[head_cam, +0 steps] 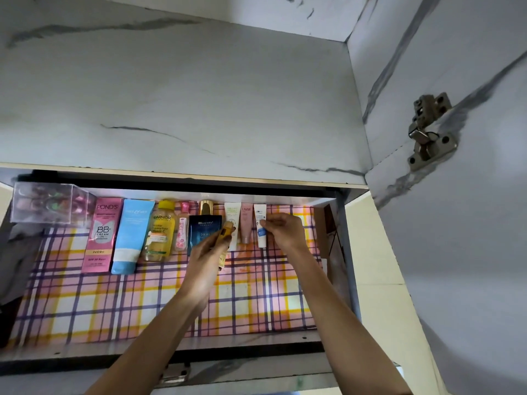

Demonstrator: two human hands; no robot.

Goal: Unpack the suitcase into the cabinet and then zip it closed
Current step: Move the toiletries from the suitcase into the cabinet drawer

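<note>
Both hands reach into an open cabinet drawer [171, 342] lined with pink, yellow and purple checked paper. My left hand [209, 253] grips a small yellow tube [225, 233] over the middle of the drawer. My right hand [281, 228] pinches a small white tube with a blue label [261, 220] at the right end of the back row. That row holds a pink Pond's box [101, 232], a blue-and-white tube [129, 235], a yellow Garnier bottle [159, 229], a small pink bottle [182, 226], a dark blue Bella Vita box [204, 223] and two more small tubes. The suitcase is out of view.
A clear plastic box [45, 203] with small items sits at the drawer's back left corner. A marble-patterned shelf [176, 109] overhangs the drawer's back. The open cabinet door with a metal hinge [430, 132] stands at the right. Dark fabric lies at the left edge.
</note>
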